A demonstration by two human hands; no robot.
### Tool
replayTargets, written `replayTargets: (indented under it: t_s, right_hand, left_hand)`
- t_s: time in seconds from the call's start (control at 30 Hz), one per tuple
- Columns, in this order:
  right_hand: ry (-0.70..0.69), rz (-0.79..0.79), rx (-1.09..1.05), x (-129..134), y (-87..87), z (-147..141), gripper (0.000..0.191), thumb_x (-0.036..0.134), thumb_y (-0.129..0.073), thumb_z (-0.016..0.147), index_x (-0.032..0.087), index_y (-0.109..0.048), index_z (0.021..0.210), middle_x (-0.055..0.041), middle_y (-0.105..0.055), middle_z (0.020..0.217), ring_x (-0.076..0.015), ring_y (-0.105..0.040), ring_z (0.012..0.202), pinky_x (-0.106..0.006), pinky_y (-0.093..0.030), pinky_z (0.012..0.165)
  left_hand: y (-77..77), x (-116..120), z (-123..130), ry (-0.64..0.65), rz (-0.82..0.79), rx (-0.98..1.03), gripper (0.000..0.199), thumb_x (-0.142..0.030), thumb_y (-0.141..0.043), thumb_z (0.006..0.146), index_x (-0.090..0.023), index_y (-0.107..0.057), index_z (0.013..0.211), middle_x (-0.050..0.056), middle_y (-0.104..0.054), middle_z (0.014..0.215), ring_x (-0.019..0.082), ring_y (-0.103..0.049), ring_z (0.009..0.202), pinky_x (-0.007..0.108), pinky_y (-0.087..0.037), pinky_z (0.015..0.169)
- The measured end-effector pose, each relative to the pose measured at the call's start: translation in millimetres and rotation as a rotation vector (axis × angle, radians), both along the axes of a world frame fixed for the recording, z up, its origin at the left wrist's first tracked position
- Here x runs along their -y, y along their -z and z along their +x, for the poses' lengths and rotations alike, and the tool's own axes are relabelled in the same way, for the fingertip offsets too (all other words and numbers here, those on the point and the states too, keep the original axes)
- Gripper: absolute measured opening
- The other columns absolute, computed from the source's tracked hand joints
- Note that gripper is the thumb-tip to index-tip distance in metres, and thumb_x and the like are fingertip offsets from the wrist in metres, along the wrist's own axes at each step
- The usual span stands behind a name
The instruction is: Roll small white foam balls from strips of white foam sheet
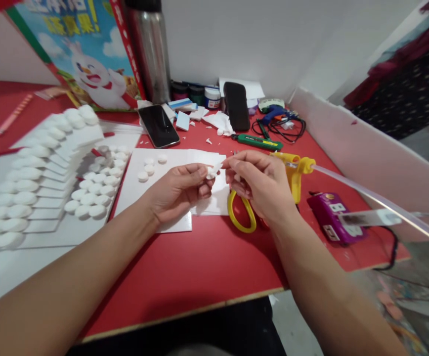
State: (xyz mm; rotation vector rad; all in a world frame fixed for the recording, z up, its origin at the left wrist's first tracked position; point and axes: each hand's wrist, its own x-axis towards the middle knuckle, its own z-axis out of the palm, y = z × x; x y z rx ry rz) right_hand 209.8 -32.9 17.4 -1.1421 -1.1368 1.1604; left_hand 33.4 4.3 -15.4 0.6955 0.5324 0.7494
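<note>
Above the white sheets (162, 220), my left hand (185, 190) pinches a small white piece (212, 173) between thumb and fingers. My right hand (259, 178) is closed at the piece's right end, fingertips touching or nearly touching it. Several white discs (150, 169) lie on the sheet left of my hands. Yellow-handled scissors (241, 225) rest partly under my right hand. Behind that hand is a yellow glue gun (295, 173) with a long clear stick (377, 202) in its back. To the left, paired white discs (18, 211) line a stepped row of white cards (46, 215).
More discs (90, 198) lie beside the cards. Along the back are a phone (158, 126), a dark case (236, 106), a metal bottle (151, 49), paint jars (212, 98), a green cutter (259, 142) and a picture box (88, 59). A purple box (335, 217) stands at right.
</note>
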Motion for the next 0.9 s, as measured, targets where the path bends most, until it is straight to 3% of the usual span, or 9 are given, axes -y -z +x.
replayTargets:
  t_s: [0.13,0.3,0.6,0.73,0.9]
  right_hand:
    - [-0.063,0.025,-0.029,1.6,0.1,1.5,0.014,0.026,-0.066,0.086,0.016,-0.073,0.079,0.0021,-0.061,0.059,-0.0044,-0.035,0.042,-0.023,-0.020,0.041]
    - [-0.059,0.003,-0.022,2.8,-1.4,-1.4,0.011,0.026,-0.068,0.084,0.017,-0.072,0.078,0.0029,-0.059,0.058,-0.0045,-0.035,0.043,-0.023,-0.022,0.041]
    - [-0.015,0.049,0.078,2.5,-0.1,-1.9,0.008,0.020,-0.071,0.077,0.016,-0.073,0.083,0.0017,-0.064,0.066,-0.0048,-0.040,0.046,-0.022,-0.024,0.041]
    - [-0.017,0.054,0.122,0.6,2.9,-1.0,0.011,0.020,-0.073,0.075,0.017,-0.072,0.086,0.0018,-0.065,0.070,-0.0057,-0.044,0.049,-0.022,-0.027,0.042]
    - [-0.015,0.084,0.189,-0.3,3.5,-1.4,0.012,0.020,-0.072,0.075,0.017,-0.071,0.087,0.0024,-0.065,0.071,-0.0069,-0.049,0.053,-0.022,-0.034,0.046]
  left_hand:
    - [-1.0,-0.2,-2.5,0.087,-0.158,0.157,0.015,-0.015,-0.083,0.076,-0.006,-0.074,0.085,0.005,-0.061,0.075,0.004,-0.049,0.057,0.016,-0.047,0.057]
    - [-0.8,-0.5,-4.1,0.084,-0.206,0.182,0.009,-0.013,-0.078,0.081,-0.007,-0.074,0.087,0.005,-0.059,0.077,0.005,-0.047,0.057,0.017,-0.047,0.057]
    - [0.1,-1.5,-3.3,0.060,-0.077,0.106,0.014,-0.017,-0.083,0.079,-0.008,-0.074,0.083,0.005,-0.062,0.077,0.004,-0.049,0.057,0.017,-0.048,0.058]
    - [-1.4,-3.7,-4.2,0.015,0.045,-0.006,0.018,-0.023,-0.086,0.077,-0.010,-0.074,0.078,0.003,-0.063,0.073,0.005,-0.051,0.057,0.019,-0.047,0.059]
    - [-3.4,-5.7,-6.0,-0.029,0.169,-0.127,0.025,-0.030,-0.090,0.075,-0.011,-0.076,0.084,0.001,-0.066,0.073,0.006,-0.057,0.060,0.020,-0.048,0.062]
